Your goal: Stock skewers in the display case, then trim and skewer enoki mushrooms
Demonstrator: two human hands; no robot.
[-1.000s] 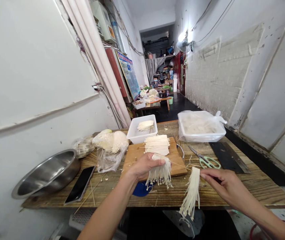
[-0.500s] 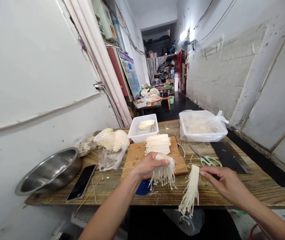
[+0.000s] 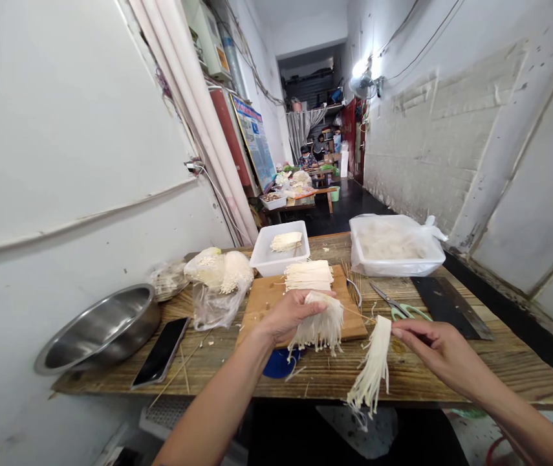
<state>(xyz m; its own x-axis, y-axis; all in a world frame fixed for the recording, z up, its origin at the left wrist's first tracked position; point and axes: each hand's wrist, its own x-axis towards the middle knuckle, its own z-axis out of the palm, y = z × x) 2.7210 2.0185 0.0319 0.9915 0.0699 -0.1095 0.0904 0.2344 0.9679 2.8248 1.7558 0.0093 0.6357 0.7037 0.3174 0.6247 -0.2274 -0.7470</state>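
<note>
My left hand (image 3: 295, 315) is closed on a bunch of enoki mushrooms (image 3: 323, 327), whose thin stems and small caps hang down. A thin bamboo skewer (image 3: 359, 314) runs from this bunch to a second, flatter enoki bunch (image 3: 377, 359), which dangles past the table's front edge. My right hand (image 3: 424, 343) pinches at the top of that second bunch, by the skewer's end; exactly what lies between the fingertips is hidden. Behind my left hand, a stack of enoki (image 3: 309, 275) lies on a wooden cutting board (image 3: 261, 310).
A white tub (image 3: 276, 264) holds more enoki. Green-handled scissors (image 3: 409, 311) and a wide-bladed knife (image 3: 451, 307) lie right, below a bagged tray (image 3: 397, 249). Left are bagged mushrooms (image 3: 220, 278), a phone (image 3: 162, 353) and a metal basin (image 3: 99, 330). People sit far back.
Both hands keep their grips, with slight shifts only. The second enoki bunch is a little higher, and the whole view has moved slightly.
</note>
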